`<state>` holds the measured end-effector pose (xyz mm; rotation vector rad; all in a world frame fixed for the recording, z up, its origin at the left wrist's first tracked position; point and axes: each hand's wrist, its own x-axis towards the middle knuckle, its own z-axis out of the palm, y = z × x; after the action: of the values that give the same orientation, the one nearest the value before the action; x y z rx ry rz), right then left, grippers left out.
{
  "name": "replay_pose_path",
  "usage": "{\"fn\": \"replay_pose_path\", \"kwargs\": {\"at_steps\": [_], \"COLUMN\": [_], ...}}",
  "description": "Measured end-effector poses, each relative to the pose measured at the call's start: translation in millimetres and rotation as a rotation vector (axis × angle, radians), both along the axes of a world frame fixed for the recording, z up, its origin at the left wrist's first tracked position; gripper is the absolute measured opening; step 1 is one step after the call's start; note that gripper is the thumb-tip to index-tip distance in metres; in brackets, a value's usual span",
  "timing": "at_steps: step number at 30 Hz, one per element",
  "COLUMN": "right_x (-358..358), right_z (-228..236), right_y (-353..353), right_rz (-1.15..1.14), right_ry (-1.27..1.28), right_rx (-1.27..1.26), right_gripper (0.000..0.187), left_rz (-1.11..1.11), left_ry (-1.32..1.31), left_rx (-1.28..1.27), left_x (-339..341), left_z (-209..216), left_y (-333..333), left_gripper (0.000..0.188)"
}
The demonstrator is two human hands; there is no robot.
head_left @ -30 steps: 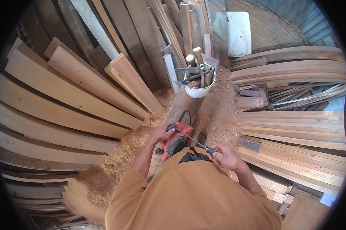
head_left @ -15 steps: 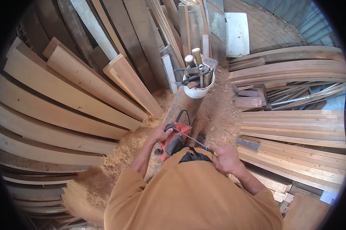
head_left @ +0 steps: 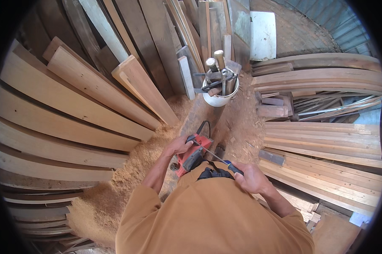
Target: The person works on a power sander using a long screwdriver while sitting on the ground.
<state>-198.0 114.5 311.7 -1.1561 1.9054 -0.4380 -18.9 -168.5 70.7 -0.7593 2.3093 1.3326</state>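
A red and black power tool [head_left: 194,153] rests on a dark plank [head_left: 201,114] just in front of me. My left hand [head_left: 177,146] grips its left side. My right hand [head_left: 249,177] is closed around the blue handle of a screwdriver [head_left: 218,158], whose thin metal shaft points up-left and its tip meets the top of the red tool. A black cord [head_left: 205,126] loops out of the tool's far end. My tan shirt fills the lower middle of the view and hides the near part of the tool.
A white bucket [head_left: 218,98] with hammers and other tools stands beyond the tool. Long boards [head_left: 68,101] lean at the left, more planks [head_left: 326,148] are stacked at the right. Sawdust [head_left: 115,186] covers the ground at lower left.
Both hands stay on the red tool and screwdriver; the view has shifted slightly, and the right hand has drawn a little closer to my body.
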Motion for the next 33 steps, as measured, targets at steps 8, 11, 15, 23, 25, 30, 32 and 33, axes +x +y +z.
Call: {"fn": "replay_pose_path", "kwargs": {"at_steps": [8,11,15,23,25,30,32,33], "right_x": [5.6,2.5,-11.1,-20.7,-10.8,-0.6,-0.8,-1.6], "right_z": [27.7,26.1,-4.7,5.4,3.6,2.1,4.6,9.7], "right_y": [-15.6,-17.9,-11.2,-7.5,-5.1,4.5,6.5,4.5], "right_rz": [0.123,0.212,0.102,-0.370,-0.295,-0.522,-0.555,-0.519], "right_ry": [0.268,0.361,0.209,-0.569,-0.533,-0.741,-0.769,-0.711], "right_rx": [0.099,0.103,-0.417,0.256,0.207,0.246,0.226,0.256], "right_gripper": [0.051,0.052,0.056,0.057,0.057,0.059,0.059,0.059], "left_rz": [-0.027,-0.011,0.002,0.024,0.074,0.031,0.002,0.011], "left_ry": [-0.009,-0.005,0.048,-0.049,-0.078,0.007,0.085,0.042], "left_rx": [-0.037,-0.058,-0.044,0.276,0.345,0.260,0.224,0.287], "left_x": [-8.6,-7.2,-1.7,-3.5,-6.0,-8.6,-7.4,-10.5], "left_z": [18.6,4.6,7.2,-9.8,-11.5,-11.3,-15.0,-11.0], "left_y": [4.9,2.6,3.9,-6.0,-6.7,1.4,3.1,1.4], "left_gripper": [0.052,0.051,0.046,0.038,0.036,0.040,0.041,0.041]}}
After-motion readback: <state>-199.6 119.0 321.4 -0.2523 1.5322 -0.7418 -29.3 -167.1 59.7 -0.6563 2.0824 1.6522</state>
